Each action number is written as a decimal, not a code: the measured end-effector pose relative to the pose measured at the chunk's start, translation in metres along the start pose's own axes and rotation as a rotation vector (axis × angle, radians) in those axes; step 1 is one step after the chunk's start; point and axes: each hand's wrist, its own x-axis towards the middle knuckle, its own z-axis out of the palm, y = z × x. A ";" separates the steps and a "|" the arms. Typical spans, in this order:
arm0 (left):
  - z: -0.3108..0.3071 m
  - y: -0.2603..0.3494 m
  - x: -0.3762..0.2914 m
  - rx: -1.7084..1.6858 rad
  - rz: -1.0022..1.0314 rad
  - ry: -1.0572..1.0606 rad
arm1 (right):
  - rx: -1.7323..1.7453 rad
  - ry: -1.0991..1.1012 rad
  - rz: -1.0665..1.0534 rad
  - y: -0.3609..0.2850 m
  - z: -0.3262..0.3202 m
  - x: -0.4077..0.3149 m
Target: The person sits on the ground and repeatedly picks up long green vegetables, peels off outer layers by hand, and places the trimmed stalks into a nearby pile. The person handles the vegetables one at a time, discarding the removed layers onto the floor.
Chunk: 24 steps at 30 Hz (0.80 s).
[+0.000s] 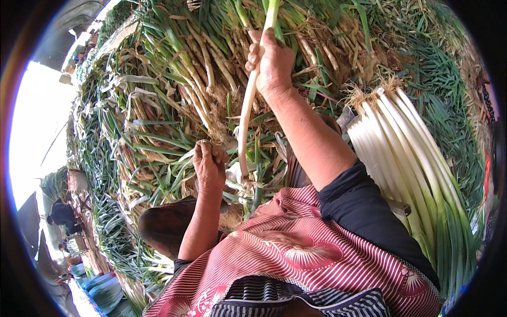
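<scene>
My right hand (274,65) is closed around the pale stalk of a long green onion (246,119). Its white shank hangs down towards me, root end lowest, while the green upper part runs out of the top of the view. Lower and to the left, my left hand (210,160) has its fingers curled in, a little apart from the stalk. A pale leaf strip passes by its knuckles; whether the fingers pinch it is hidden. Unpeeled green onions (198,75) with brown, soil-covered roots lie in a heap beyond both hands.
To my right, a row of clean white green onions (412,146) lies roots away from me, by a metal bracket (399,207). Stripped leaves (439,91) cover the ground around. A dark boot or knee (168,224) shows below my left hand. Another person (63,216) is far left.
</scene>
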 end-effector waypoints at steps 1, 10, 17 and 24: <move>-0.004 -0.001 -0.005 0.033 -0.030 0.024 | 0.048 -0.008 0.005 -0.003 0.000 0.001; 0.071 0.004 0.005 1.257 0.637 -0.128 | -0.029 0.051 0.113 0.009 0.006 -0.014; -0.028 -0.014 -0.014 1.127 0.123 0.299 | -0.008 0.061 -0.008 -0.008 0.000 0.001; 0.027 0.003 -0.003 1.111 0.283 -0.016 | -0.099 0.052 0.017 0.002 0.004 -0.013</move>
